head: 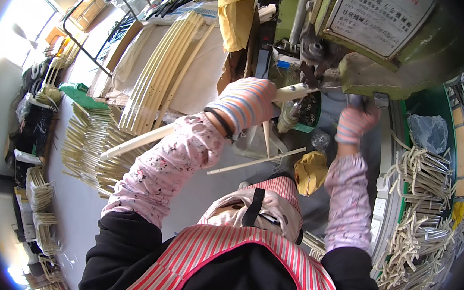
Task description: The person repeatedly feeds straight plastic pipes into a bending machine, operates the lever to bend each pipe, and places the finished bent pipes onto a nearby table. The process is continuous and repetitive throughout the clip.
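Observation:
My left hand, in a striped knit glove, grips a cream-coloured bar. That bar's far end, which shows holes or rivet heads, lies at the tooling of a green machine. A cream length emerges beyond my left forearm; whether it is the same bar is hidden. My right hand, gloved alike, is raised under the machine's right side at a dark part; blur hides whether the fingers close on it. Below the left hand hang a tapered cream piece and a thin cream strip.
Curved cream slats lie on a covered stack at left, above piled slats lower down. Bent cream tubes crowd a green-edged bin at right. A yellow bag sits below the machine. Power sockets line a pale rail.

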